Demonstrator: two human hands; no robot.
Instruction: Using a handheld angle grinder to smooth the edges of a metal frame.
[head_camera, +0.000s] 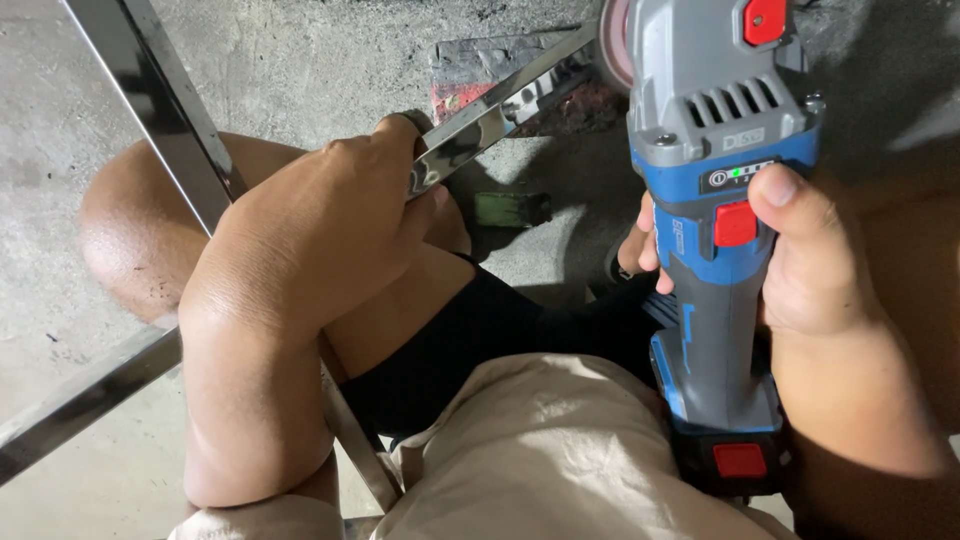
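Observation:
My right hand (815, 255) grips the body of a blue and grey cordless angle grinder (715, 170) with red buttons, thumb near its indicator light. Its pinkish disc (617, 40) sits at the top, close to the end of a shiny polished metal bar (505, 105). My left hand (320, 225) is closed around that bar lower down, steadying it over my knee. The bar belongs to a polished metal frame (150, 100) whose other bars run past my left leg.
Rough concrete floor (300, 60) lies below. A dark block with a red edge (470, 75) rests under the bar's far end. A small green object (510, 208) lies on the floor near my knee. My legs, black shorts and beige shirt fill the lower middle.

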